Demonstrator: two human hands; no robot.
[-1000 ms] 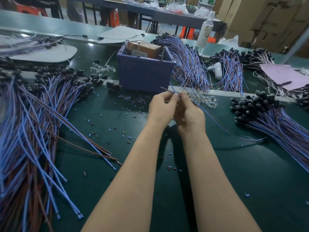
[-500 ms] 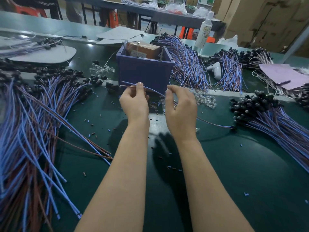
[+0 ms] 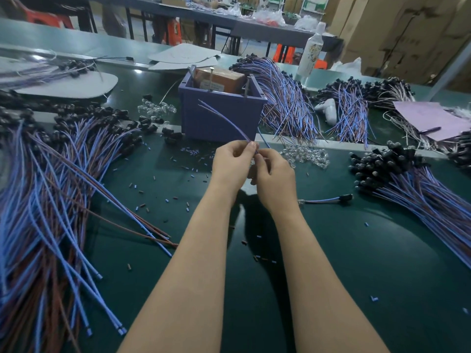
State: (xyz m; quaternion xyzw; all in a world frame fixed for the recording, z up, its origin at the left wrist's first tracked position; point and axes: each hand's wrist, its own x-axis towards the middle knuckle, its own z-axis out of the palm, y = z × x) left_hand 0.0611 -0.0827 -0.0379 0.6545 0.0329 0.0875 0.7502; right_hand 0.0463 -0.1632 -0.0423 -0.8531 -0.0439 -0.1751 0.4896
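A thin wire pair [image 3: 224, 118], blue and brown, is held at its lower end above the middle of the table. From there it rises up and to the left across the front of the purple bin [image 3: 204, 128]. The left hand [image 3: 233, 164] pinches it between thumb and curled fingers. The right hand [image 3: 274, 179] is pressed close beside it, its fingers curled in on the same end; whether they also hold some small part is hidden by the knuckles.

The bin stands just behind the hands and holds a brown cardboard box [image 3: 221, 77] and a few upright metal rods [image 3: 211, 80]. Clear LEDs [image 3: 305, 155] lie in a loose pile to its right.

The dark green table mat [image 3: 344, 250] is dotted with short insulation scraps [image 3: 142, 206]. A big heap of blue and brown wires [image 3: 51, 200] spreads on the left, and a heap with black caps [image 3: 420, 189] lies on the right. One short capped piece [image 3: 328, 199] lies alone near the right wrist. Farther back stand a white bottle [image 3: 312, 50], a pink sheet [image 3: 433, 118] and stacked cartons [image 3: 407, 34].
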